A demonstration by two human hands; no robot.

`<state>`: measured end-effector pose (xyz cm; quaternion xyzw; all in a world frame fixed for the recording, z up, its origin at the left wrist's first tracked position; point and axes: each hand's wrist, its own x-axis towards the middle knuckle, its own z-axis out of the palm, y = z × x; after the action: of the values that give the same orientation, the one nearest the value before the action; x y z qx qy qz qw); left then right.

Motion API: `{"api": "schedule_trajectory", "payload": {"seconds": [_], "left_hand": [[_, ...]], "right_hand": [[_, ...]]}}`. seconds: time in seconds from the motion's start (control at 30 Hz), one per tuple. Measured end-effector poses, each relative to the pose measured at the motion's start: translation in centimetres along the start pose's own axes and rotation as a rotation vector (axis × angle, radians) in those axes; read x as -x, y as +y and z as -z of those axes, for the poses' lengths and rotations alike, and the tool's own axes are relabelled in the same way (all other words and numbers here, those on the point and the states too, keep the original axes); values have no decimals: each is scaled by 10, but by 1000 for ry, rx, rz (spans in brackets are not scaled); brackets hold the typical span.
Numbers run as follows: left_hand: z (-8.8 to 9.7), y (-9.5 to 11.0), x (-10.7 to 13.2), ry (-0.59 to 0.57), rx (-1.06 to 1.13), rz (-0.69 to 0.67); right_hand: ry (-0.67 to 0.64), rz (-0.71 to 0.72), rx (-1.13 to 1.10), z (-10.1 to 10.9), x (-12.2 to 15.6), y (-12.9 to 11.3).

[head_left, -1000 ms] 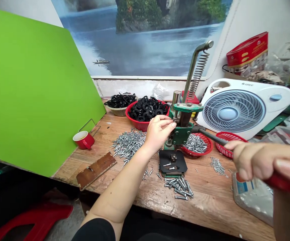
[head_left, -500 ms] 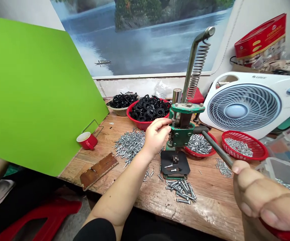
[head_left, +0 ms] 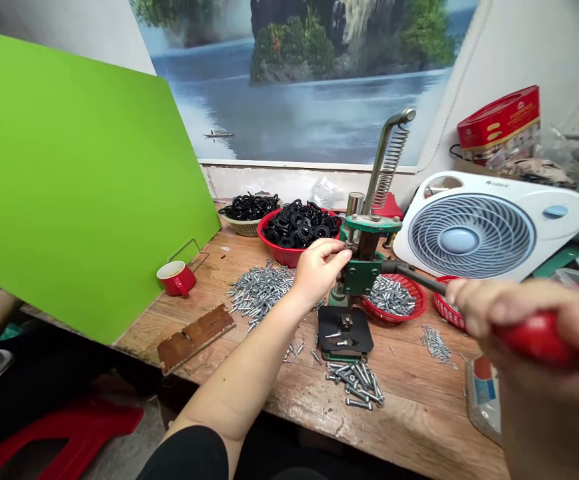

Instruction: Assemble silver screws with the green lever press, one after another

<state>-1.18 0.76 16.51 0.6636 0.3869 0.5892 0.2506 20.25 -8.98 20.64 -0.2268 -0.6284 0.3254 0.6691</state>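
Now: scuffed wood-grain desk (head_left: 419,420). On it, green-painted steel lever press (head_left: 362,277). Its round dark metal lever (head_left: 422,277) has swung up; probably easing off a stroke. Right hand (head_left: 524,327) clenched round lever's smooth red grip (head_left: 539,340). Left hand (head_left: 319,270) at press's side, hold unclear. Flat black plate (head_left: 330,320) below bears slim silvery screws (head_left: 333,335).

1. The green metal press (head_left: 363,279) stood upright on the counter (head_left: 409,407), a coil spring (head_left: 391,162) hanging from its bent steel post (head_left: 382,157).
2. Its dark lever (head_left: 421,277) reached out to the right and slightly downward, ending in a glossy, rounded red grip (head_left: 539,341).
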Motion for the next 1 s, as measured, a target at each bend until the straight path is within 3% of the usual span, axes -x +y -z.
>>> {"api": "schedule_trajectory", "payload": {"seconds": [0.13, 0.27, 0.37, 0.47, 0.6, 0.7, 0.87, 1.0], "left_hand": [[10, 3, 6, 10, 335, 291], [22, 9, 19, -32, 763, 607], [28, 13, 26, -70, 935, 695], [30, 14, 29, -74, 949, 712], [26, 6, 38, -74, 831, 678], [21, -13, 59, -115, 596, 636], [12, -59, 130, -190, 35, 594], [-1, -70, 178, -361, -300, 456]], "right_hand": [[30, -4, -56, -11, -80, -3], [14, -101, -79, -11, -146, 26], [-8, -200, -146, -7, -173, 52], [-27, -235, -160, -3, -180, 63], [-12, -230, -121, 0, -174, 58], [9, -261, -104, -1, -168, 52], [16, -317, -69, -3, -167, 51], [40, -253, -43, -3, -170, 57]]}}
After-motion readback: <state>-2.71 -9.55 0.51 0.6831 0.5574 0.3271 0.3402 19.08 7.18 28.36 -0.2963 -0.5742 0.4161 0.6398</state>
